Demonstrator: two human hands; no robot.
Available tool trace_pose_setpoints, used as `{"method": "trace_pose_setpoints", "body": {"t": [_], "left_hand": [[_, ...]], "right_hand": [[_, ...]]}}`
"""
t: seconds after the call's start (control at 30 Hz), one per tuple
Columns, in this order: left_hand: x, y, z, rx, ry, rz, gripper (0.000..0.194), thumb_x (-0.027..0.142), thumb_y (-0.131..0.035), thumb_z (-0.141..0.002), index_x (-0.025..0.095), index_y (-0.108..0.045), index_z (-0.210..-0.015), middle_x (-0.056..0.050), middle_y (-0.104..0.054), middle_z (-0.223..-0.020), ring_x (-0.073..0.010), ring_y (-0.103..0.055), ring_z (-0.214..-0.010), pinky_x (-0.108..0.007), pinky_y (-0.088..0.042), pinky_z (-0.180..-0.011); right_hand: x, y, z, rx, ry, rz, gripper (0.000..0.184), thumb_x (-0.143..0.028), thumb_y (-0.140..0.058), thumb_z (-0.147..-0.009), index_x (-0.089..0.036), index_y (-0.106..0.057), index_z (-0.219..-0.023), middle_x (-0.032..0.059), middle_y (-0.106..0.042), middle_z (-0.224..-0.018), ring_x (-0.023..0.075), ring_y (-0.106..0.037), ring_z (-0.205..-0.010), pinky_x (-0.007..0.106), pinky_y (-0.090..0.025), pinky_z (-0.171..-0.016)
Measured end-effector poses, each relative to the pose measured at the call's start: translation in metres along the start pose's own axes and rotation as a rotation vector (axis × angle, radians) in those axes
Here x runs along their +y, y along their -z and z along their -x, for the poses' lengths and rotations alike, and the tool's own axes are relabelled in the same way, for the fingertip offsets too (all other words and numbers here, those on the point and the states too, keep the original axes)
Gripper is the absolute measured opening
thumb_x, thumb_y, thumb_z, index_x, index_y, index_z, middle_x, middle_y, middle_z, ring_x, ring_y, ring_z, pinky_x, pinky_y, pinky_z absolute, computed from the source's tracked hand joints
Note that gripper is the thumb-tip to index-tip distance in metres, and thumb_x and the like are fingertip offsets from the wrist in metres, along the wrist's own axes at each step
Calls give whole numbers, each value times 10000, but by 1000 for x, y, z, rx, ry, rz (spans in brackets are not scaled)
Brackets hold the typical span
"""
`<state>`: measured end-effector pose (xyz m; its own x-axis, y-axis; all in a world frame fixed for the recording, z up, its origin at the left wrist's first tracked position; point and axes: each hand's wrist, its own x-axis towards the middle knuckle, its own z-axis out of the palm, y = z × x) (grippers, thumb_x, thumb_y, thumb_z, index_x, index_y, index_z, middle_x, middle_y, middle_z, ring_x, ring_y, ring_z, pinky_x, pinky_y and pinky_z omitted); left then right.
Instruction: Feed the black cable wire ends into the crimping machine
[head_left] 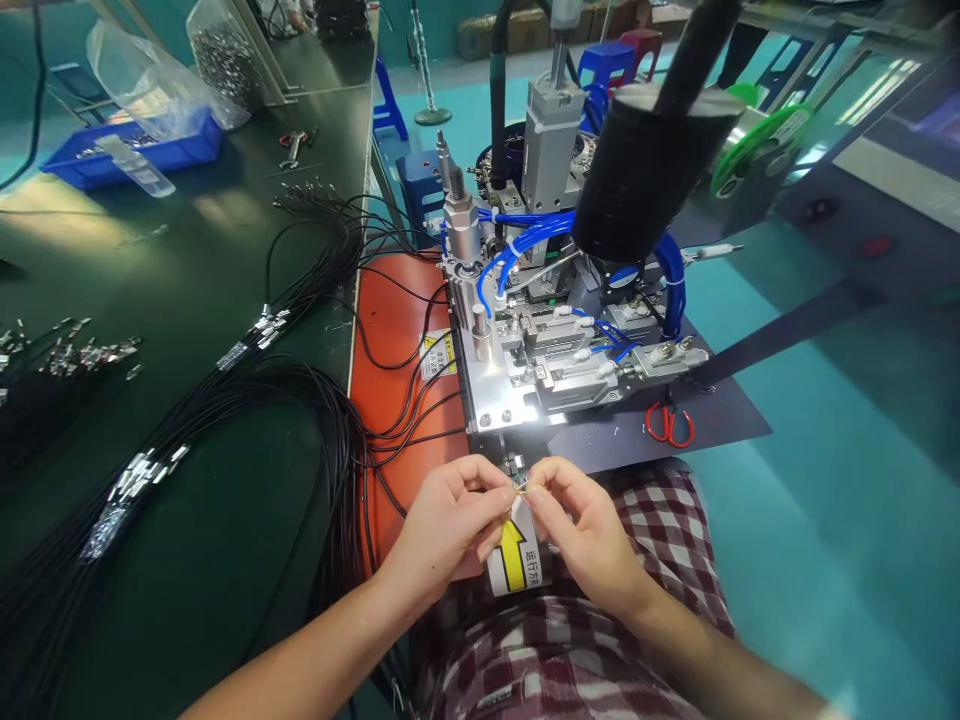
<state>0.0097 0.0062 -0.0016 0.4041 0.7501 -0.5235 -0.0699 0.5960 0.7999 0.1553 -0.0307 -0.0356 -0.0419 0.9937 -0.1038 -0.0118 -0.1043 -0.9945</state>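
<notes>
My left hand point(450, 520) and my right hand point(581, 530) meet at the front edge of a small metal machine point(547, 350) with blue air hoses. Both hands pinch a tiny part point(520, 487) between thumb and fingertips, just below the machine's front slot; I cannot make out what the part is. Under the hands hangs a white label with a yellow arrow point(516, 560). Thin black cables point(390, 400) run from the hands leftward across an orange mat point(390, 330). My lap in a checked cloth shows below.
Large bundles of black cables with metal ends point(187, 440) cover the dark green table point(187, 270) on the left. A blue tray point(135, 150) and bags of small metal parts point(225, 60) stand at the back. Red scissors point(670, 422) lie right of the machine. A black cylinder point(645, 170) hangs above it.
</notes>
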Motion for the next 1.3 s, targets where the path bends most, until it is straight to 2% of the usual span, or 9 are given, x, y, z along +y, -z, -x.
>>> {"method": "trace_pose_setpoints", "body": {"t": [0.13,0.37,0.5,0.6,0.77,1.0,1.23,1.3], "left_hand": [[-2,1,0,-8,0,13,187,295,-649,-776,155,-534,-727,78,-435,-368,-33,-281,-327,-158,-187,-374],[-2,0,0,5,-15,3,186,276,-650,-776,146,-532,-717,77,-439,-367,-25,-284,-328,-163,-164,-392],[-1,-1,0,10,-9,2,215,294,-666,-762,150,-518,-703,75,-451,-369,-27,-307,-329,-159,-189,-394],[0,-2,0,22,19,-22,232,313,-680,-730,159,-512,-694,81,-439,-355,-31,-307,-319,-156,-197,-376],[4,-3,1,44,40,-66,243,325,-688,-696,171,-501,-683,108,-380,-359,-28,-272,-304,-154,-160,-340],[3,0,2,6,30,-45,219,303,-681,-698,165,-512,-675,106,-389,-368,-23,-281,-312,-151,-187,-353],[3,-1,3,8,44,-89,209,308,-668,-701,170,-513,-678,94,-409,-354,-29,-289,-308,-150,-174,-340],[3,-2,3,8,60,-99,204,317,-658,-702,179,-509,-687,99,-393,-332,-38,-274,-296,-155,-167,-324]], "right_hand": [[3,-2,1,23,56,29,180,-307,-476,-919,-201,-502,-775,-22,-477,-694,118,-433,-593,243,-382,-558],[2,1,-5,44,-66,-71,196,-374,-549,-875,-195,-552,-795,-28,-498,-643,114,-442,-546,240,-396,-531],[-3,5,-6,28,-85,-63,192,-368,-593,-840,-178,-597,-809,-12,-543,-647,113,-457,-533,238,-398,-506],[-6,6,-6,8,-49,2,173,-325,-585,-847,-182,-574,-749,-9,-549,-650,115,-458,-544,240,-391,-512],[-4,5,-5,11,99,190,158,-257,-518,-892,-195,-551,-750,7,-561,-724,141,-503,-646,260,-408,-602],[-3,3,-3,15,-36,38,210,-358,-562,-871,-195,-560,-738,-10,-548,-649,124,-459,-547,244,-385,-516],[-8,7,-2,19,-74,7,183,-362,-613,-832,-184,-643,-862,16,-606,-713,135,-498,-582,253,-421,-552],[-8,7,-3,19,-69,10,162,-345,-617,-829,-185,-636,-823,10,-596,-695,132,-489,-578,250,-412,-549]]}}
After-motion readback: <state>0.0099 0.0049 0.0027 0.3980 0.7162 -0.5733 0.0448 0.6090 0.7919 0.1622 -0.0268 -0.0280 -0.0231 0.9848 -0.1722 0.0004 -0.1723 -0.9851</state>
